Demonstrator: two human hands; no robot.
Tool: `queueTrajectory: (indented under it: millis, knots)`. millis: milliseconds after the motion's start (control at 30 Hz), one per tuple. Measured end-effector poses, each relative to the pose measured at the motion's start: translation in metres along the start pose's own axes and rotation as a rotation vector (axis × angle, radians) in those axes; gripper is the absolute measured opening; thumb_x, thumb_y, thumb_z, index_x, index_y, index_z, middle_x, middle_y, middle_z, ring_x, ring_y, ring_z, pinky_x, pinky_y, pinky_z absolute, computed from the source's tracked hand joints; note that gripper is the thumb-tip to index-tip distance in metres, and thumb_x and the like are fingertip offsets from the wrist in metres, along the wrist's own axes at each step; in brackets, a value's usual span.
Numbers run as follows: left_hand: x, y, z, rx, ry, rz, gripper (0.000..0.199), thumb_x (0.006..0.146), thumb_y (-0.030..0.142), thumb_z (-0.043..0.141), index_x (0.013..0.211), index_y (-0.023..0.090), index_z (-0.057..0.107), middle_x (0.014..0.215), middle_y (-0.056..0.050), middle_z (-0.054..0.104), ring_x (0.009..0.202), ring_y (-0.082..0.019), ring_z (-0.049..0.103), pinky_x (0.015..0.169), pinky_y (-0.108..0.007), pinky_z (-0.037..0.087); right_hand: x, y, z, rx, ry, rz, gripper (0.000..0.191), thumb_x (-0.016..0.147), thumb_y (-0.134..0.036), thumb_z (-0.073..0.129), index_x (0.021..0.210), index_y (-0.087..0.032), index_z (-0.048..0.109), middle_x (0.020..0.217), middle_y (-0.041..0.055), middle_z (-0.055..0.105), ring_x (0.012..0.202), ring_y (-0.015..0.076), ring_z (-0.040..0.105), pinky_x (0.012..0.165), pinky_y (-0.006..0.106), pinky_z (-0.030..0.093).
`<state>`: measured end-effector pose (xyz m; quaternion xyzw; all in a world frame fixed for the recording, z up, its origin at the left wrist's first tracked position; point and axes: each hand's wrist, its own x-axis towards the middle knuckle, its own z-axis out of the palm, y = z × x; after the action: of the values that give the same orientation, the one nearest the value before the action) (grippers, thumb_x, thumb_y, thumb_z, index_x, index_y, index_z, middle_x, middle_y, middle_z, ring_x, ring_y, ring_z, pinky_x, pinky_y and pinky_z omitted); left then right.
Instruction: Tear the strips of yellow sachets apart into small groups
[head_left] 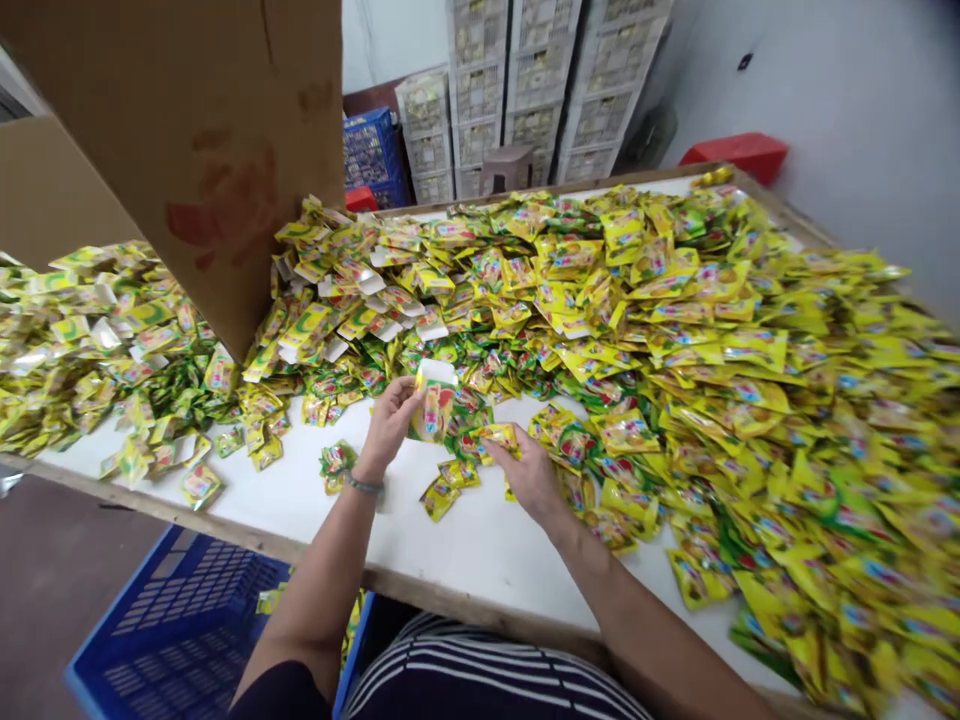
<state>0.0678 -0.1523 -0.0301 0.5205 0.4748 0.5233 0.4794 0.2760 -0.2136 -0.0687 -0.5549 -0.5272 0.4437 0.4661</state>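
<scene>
One small box: in the head view, our left hand is gripping its left edge, over the white table.
Yellow sachet: our right hand is pinching it, near the box's lower right.
Packet heap: it is spreading beyond and right of our hands.
Blue crate: it is standing below the table's near edge.

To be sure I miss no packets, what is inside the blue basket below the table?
Yellow packets show in the basket; the left arm and table cover some of its inside.
</scene>
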Motion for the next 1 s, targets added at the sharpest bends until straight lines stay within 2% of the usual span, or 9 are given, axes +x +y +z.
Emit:
queueTrajectory:
  millis: [67,167,233,333,567,733,800,933,1000]
  knots:
    - [-0.022,-0.01,0.016,-0.082,-0.033,-0.112,0.04,0.079,0.046,0.076,0.105,0.018,0.066,0.094,-0.005,0.073,0.08,-0.017,0.068,0.074,-0.029,0.053,0.002,0.001,-0.003,0.01,0.005,-0.008,0.03,0.079,-0.051,0.065,0.084,-0.021,0.065,0.079,0.0039,0.072,0.077,0.0221,0.065,0.075,0.033,0.051]
    - [-0.038,-0.025,0.024,-0.088,-0.001,-0.162,0.045,0.076,0.047,0.079,0.107,0.017,0.066,0.096,-0.006,0.075,0.08,-0.017,0.068,0.076,-0.03,0.054,0.005,0.001,-0.011,0.047,0.059,-0.02,0.028,0.079,-0.048,0.068,0.087,-0.021,0.067,0.083,0.0035,0.074,0.078,0.0212,0.066,0.077,0.033,0.051]
    - [-0.04,-0.034,0.024,0.024,-0.011,-0.156,0.044,0.075,0.047,0.079,0.104,0.016,0.069,0.092,-0.005,0.075,0.079,-0.017,0.067,0.074,-0.029,0.053,0.008,-0.001,-0.015,0.079,0.161,-0.053,0.026,0.081,-0.045,0.068,0.09,-0.021,0.067,0.088,0.0038,0.075,0.081,0.0208,0.066,0.08,0.033,0.052]
    - [-0.041,-0.041,0.023,0.21,-0.125,-0.139,0.039,0.078,0.048,0.076,0.102,0.016,0.072,0.088,-0.004,0.074,0.077,-0.017,0.065,0.07,-0.027,0.05,0.015,-0.003,-0.018,0.031,0.249,-0.113,0.026,0.083,-0.044,0.065,0.093,-0.021,0.067,0.092,0.0058,0.076,0.084,0.0218,0.067,0.082,0.033,0.053]
    - [-0.048,-0.049,0.031,0.232,-0.157,-0.098,0.032,0.082,0.046,0.072,0.098,0.018,0.074,0.086,-0.003,0.074,0.074,-0.016,0.063,0.068,-0.026,0.048,0.024,0.007,-0.026,-0.299,0.026,-0.089,0.019,0.083,-0.037,0.064,0.09,-0.021,0.07,0.087,0.0071,0.075,0.083,0.0241,0.066,0.082,0.036,0.051]
    - [-0.048,-0.049,0.032,0.282,-0.242,-0.12,0.03,0.074,0.042,0.08,0.093,0.019,0.075,0.081,-0.001,0.071,0.07,-0.015,0.06,0.064,-0.025,0.046,0.023,0.009,-0.03,-0.302,-0.119,-0.164,0.015,0.08,-0.024,0.066,0.092,-0.022,0.074,0.098,0.0069,0.072,0.091,0.0228,0.066,0.087,0.035,0.049]
    - [-0.048,-0.046,0.035,0.241,-0.264,-0.16,0.033,0.07,0.041,0.083,0.093,0.018,0.075,0.081,-0.001,0.071,0.07,-0.015,0.06,0.063,-0.024,0.046,0.022,0.008,-0.028,-0.268,-0.065,-0.147,0.015,0.078,-0.029,0.07,0.091,-0.021,0.074,0.094,0.0059,0.071,0.088,0.0219,0.065,0.084,0.033,0.049]
    - [-0.049,-0.038,0.042,0.069,-0.269,-0.248,0.039,0.064,0.038,0.088,0.093,0.017,0.075,0.08,-0.001,0.071,0.065,-0.013,0.06,0.059,-0.023,0.045,0.02,0.005,-0.021,-0.224,0.15,0.012,0.029,0.075,-0.045,0.076,0.084,-0.018,0.071,0.065,-0.0018,0.062,0.062,0.0159,0.054,0.064,0.029,0.043]
    - [-0.05,-0.035,0.046,-0.013,-0.262,-0.294,0.04,0.062,0.036,0.089,0.093,0.016,0.074,0.081,-0.001,0.073,0.065,-0.013,0.061,0.059,-0.023,0.047,0.018,0.005,-0.016,-0.23,0.181,0.03,0.032,0.075,-0.05,0.075,0.081,-0.019,0.07,0.06,-0.0034,0.057,0.058,0.0143,0.049,0.062,0.028,0.04]
